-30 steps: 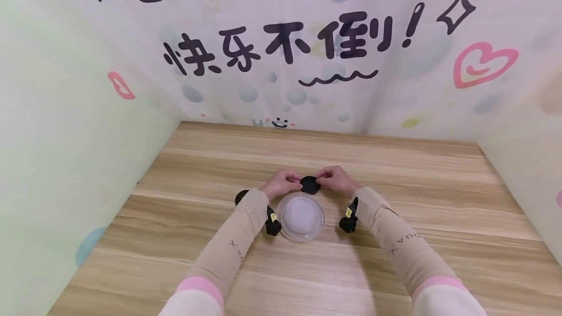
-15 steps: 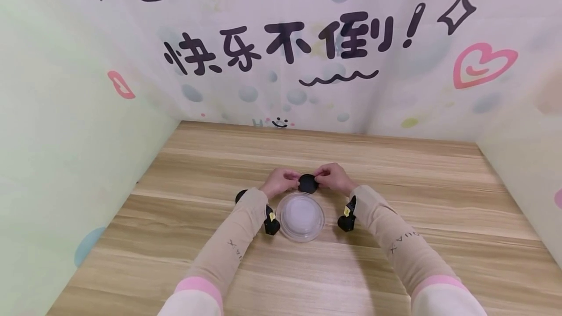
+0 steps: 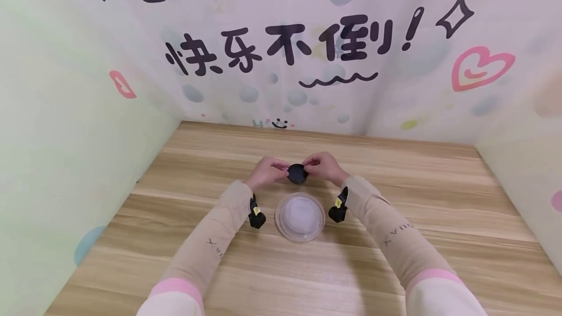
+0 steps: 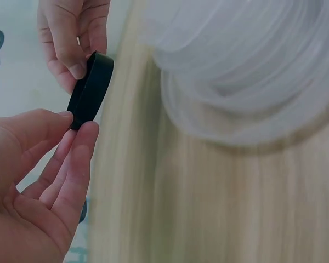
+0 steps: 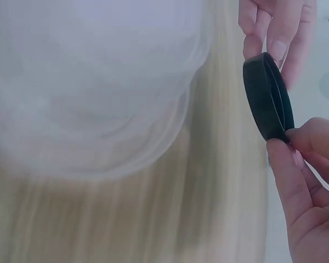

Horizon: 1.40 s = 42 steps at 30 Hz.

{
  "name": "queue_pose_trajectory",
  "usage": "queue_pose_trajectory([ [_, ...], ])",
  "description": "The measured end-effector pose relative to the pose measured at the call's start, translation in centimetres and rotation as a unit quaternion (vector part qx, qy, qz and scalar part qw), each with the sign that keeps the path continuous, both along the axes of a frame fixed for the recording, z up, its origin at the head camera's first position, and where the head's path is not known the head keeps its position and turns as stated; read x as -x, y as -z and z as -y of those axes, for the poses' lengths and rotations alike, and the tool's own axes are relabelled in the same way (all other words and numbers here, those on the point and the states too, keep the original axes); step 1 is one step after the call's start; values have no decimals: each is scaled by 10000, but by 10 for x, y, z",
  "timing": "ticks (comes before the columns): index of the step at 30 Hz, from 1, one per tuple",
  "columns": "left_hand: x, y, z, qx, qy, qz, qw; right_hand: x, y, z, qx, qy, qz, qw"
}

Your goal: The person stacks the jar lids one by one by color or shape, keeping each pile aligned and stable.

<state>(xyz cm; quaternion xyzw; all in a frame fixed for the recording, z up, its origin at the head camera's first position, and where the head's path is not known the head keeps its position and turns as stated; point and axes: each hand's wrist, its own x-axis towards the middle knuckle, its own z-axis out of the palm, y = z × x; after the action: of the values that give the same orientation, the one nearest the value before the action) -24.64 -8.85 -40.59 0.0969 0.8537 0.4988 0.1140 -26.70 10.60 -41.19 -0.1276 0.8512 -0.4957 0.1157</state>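
My left hand (image 3: 267, 171) and right hand (image 3: 326, 166) hold a shallow round black lid (image 3: 297, 174) between them, beyond a clear plastic container. In the left wrist view, the left thumb and fingertips pinch the near end of the lid (image 4: 91, 90), which is tilted on edge with its raised rim showing. The other hand's fingers are at its opposite end. From the right wrist, the lid (image 5: 267, 98) shows its side wall and part of its hollow inside, pinched by the right thumb and fingers. The round clear container (image 3: 300, 216), with several rings, stands between my forearms.
The wood-grain table (image 3: 439, 199) extends to both sides, with a printed curtain (image 3: 281, 96) at its back edge and pale walls left and right. A black wrist camera (image 3: 257, 216) hangs by the left cuff, another camera (image 3: 338, 211) by the right.
Both hands have carried the black lid away from the container and to the left. The left forearm has shifted left, covering a black thing formerly visible beside its cuff. The container has stayed put.
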Motion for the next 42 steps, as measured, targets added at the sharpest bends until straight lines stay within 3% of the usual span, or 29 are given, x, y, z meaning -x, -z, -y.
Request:
queue_pose_trajectory([
  [14,-5,-10,45,-735,-303,517,9955,0,-20,46,164,-507,-68,9986],
  [24,-14,-16,73,-503,-303,318,9978,-4,-23,76,193,-680,-124,9974],
  [34,-20,-8,98,-263,-226,491,9982,-9,-14,103,-301,-812,-294,9958],
  [42,-25,-4,111,52,-185,526,9984,-15,-7,120,-565,-821,-81,9950],
])
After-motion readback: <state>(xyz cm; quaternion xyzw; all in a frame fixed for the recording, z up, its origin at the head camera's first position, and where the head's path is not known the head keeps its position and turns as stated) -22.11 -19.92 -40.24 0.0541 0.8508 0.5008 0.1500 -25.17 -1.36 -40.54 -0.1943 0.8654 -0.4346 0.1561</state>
